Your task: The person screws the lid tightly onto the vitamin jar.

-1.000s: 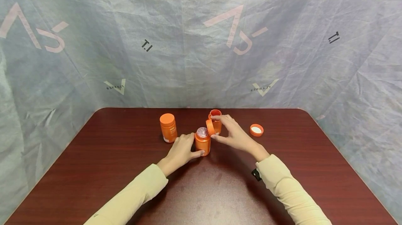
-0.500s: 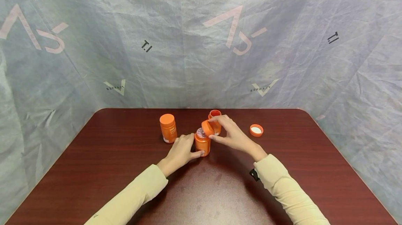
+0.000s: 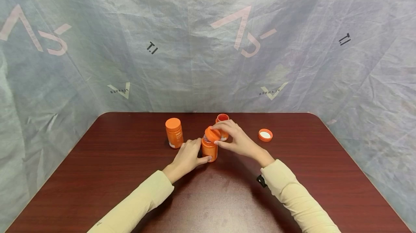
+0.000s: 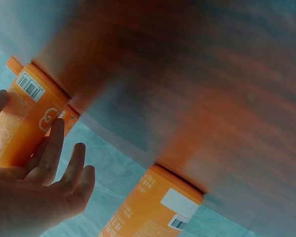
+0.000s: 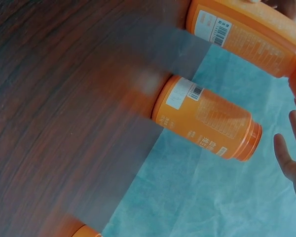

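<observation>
My left hand (image 3: 187, 155) holds an upright orange bottle (image 3: 209, 152) on the table, thumb at its front and fingers behind. In the left wrist view that bottle (image 4: 32, 116) lies between thumb and fingers. An orange cap (image 3: 212, 134) sits tilted over the mouth, pinched by my right hand (image 3: 239, 139) between thumb and fingers. A sliver of the patterned seal shows under the cap's left edge. Right behind stands a second orange bottle (image 5: 207, 118), uncapped, partly hidden by the right hand in the head view.
A third orange bottle (image 3: 174, 133), capped, stands to the left of the left hand. To the right lies a loose orange cap (image 3: 265, 135), white lining up. The dark red wooden table (image 3: 130, 175) ends at a grey cloth backdrop (image 3: 195, 45).
My right hand has moved slightly left and turned the cap from nearly on edge to tilted over the bottle's mouth, covering most of the seal. The left hand and its bottle stay put.
</observation>
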Demonstrator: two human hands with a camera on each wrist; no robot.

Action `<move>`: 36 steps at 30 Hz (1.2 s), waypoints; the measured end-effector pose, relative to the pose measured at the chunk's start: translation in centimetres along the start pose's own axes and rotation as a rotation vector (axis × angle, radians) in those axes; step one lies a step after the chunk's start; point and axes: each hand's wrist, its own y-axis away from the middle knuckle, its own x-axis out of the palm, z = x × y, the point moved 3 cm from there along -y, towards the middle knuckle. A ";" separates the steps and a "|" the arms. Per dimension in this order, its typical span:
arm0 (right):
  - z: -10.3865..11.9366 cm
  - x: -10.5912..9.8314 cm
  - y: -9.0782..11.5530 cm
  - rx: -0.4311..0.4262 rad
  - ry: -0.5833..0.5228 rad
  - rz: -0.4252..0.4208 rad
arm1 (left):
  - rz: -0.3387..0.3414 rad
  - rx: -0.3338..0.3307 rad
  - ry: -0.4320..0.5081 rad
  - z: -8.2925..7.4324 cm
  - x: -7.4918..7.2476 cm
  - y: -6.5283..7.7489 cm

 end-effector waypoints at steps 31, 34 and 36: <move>0.0 0.6 -0.3 -0.010 -0.014 0.075 | 0.023 -0.016 -0.007 0.1 0.2 -0.2; 0.0 0.6 -0.3 0.001 -0.011 0.085 | 0.022 -0.018 -0.007 0.0 0.0 -0.1; 0.1 0.6 -0.3 0.004 -0.008 0.090 | 0.023 -0.020 -0.008 0.0 -0.1 -0.1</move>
